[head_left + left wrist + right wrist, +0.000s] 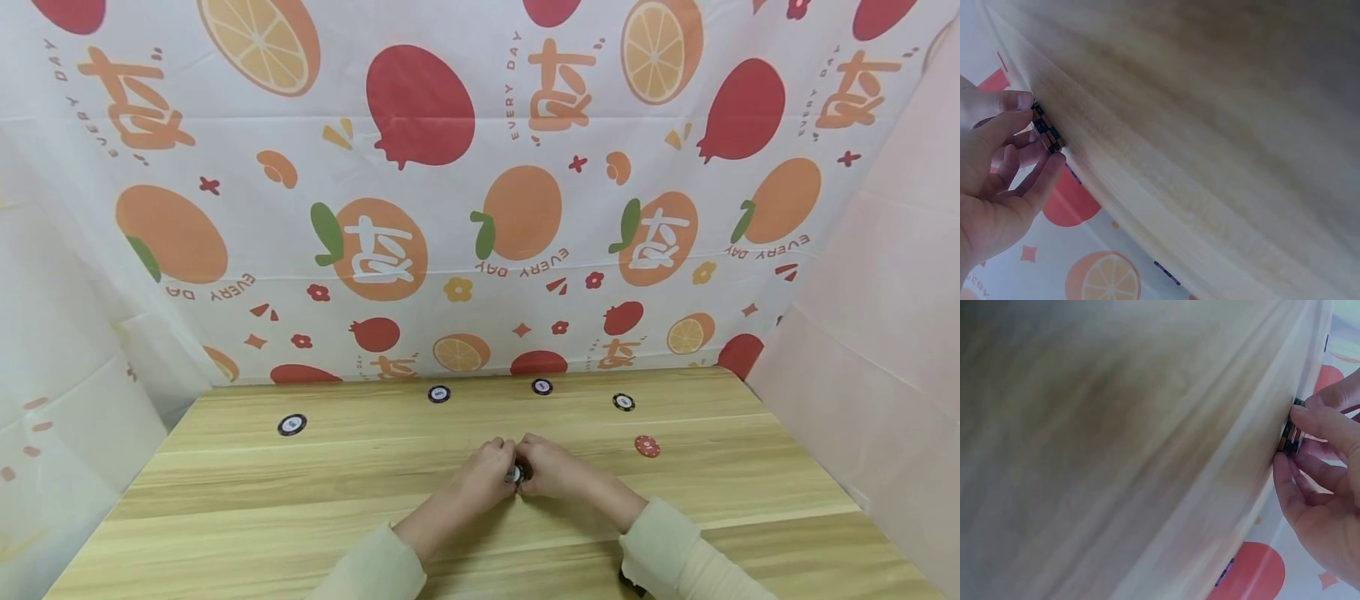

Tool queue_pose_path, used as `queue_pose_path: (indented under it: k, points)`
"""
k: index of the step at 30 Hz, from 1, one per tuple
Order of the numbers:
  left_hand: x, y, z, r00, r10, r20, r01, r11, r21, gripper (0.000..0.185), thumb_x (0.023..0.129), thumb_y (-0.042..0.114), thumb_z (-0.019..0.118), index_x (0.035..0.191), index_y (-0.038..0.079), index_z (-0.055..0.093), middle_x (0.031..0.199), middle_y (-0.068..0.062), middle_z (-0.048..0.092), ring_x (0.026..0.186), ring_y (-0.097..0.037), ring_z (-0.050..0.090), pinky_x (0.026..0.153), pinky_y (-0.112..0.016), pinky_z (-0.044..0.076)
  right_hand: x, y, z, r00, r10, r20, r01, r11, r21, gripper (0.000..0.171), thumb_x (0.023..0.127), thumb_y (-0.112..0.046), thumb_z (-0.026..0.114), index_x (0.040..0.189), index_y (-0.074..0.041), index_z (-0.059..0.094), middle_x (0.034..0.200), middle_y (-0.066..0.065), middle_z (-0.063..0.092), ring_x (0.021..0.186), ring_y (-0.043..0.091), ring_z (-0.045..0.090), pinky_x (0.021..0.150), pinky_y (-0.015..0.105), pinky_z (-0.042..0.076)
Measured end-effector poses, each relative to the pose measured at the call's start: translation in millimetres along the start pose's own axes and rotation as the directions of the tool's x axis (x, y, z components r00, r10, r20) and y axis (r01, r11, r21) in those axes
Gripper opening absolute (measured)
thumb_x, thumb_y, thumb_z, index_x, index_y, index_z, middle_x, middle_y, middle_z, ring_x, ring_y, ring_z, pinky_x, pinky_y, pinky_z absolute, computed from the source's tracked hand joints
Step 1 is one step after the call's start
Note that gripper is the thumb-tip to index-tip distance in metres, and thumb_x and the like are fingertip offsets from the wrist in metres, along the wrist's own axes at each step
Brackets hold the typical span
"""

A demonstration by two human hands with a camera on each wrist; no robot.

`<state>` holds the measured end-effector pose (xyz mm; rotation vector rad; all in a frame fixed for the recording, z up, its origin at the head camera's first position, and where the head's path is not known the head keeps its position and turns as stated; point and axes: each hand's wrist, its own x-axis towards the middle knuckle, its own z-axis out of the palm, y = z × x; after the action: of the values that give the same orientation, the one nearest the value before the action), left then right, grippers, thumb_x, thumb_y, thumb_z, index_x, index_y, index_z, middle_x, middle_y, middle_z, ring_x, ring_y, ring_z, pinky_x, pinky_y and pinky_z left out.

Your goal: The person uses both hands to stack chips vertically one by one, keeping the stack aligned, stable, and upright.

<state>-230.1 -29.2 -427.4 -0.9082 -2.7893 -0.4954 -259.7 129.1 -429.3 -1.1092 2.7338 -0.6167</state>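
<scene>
A short stack of black poker chips [516,474] stands on the wooden table, between my two hands. The left hand [487,472] pinches the stack from its left side. From the other side the right hand [553,467] holds it with thumb and fingers. In the left wrist view the chips' black-and-light edges [1047,128] show between the fingertips, close against the tabletop. The right wrist view shows the same stack [1291,432] at the fingertips. Fingers cover much of it, and how many chips it has cannot be told.
Black chips lie flat at the left [292,425], back middle [439,394], back [542,387] and back right [624,402]. A red chip [647,447] lies right of the hands. Beside the right sleeve is a partly hidden dark object [632,585]. A fruit-print cloth [450,192] hangs behind the table.
</scene>
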Motion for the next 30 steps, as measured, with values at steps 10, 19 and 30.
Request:
queue_pose_path:
  k: [10, 19, 30]
  points:
    - [-1.8, 0.4, 2.0, 1.0, -0.001, 0.005, 0.002, 1.0, -0.02, 0.028, 0.073, 0.007, 0.076, 0.089, 0.0, 0.055, 0.075, -0.005, 0.048, 0.067, -0.016, 0.05, 0.058, -0.023, 0.045, -1, -3, 3, 0.998, 0.06, -0.021, -0.059, 0.998, 0.031, 0.031, 0.071, -0.005, 0.075, 0.099, -0.002, 0.061, 0.088, -0.001, 0.049, 0.076, 0.01, 0.047, 0.069, 0.025, 0.044]
    - [-3.5, 0.4, 0.6, 0.998, -0.065, 0.0, 0.064, 0.984, -0.167, 0.025, 0.072, 0.001, 0.074, 0.076, 0.003, 0.049, 0.072, -0.002, 0.043, 0.063, -0.014, 0.045, 0.054, -0.022, 0.041, -3, -2, 4, 0.997, 0.035, -0.063, -0.031, 0.998, 0.062, 0.033, 0.068, -0.004, 0.075, 0.098, -0.001, 0.062, 0.087, 0.0, 0.052, 0.075, 0.01, 0.048, 0.067, 0.024, 0.044]
    - [-11.0, -2.9, -3.2, 0.984, -0.154, -0.086, 0.128, 0.958, -0.258, 0.028, 0.065, -0.006, 0.074, 0.067, 0.005, 0.049, 0.063, 0.003, 0.041, 0.059, -0.011, 0.04, 0.052, -0.022, 0.037, -3, -1, 6, 0.996, 0.01, -0.087, 0.001, 0.992, 0.127, 0.034, 0.067, -0.002, 0.075, 0.098, 0.003, 0.062, 0.087, 0.003, 0.054, 0.077, 0.01, 0.052, 0.067, 0.021, 0.046]
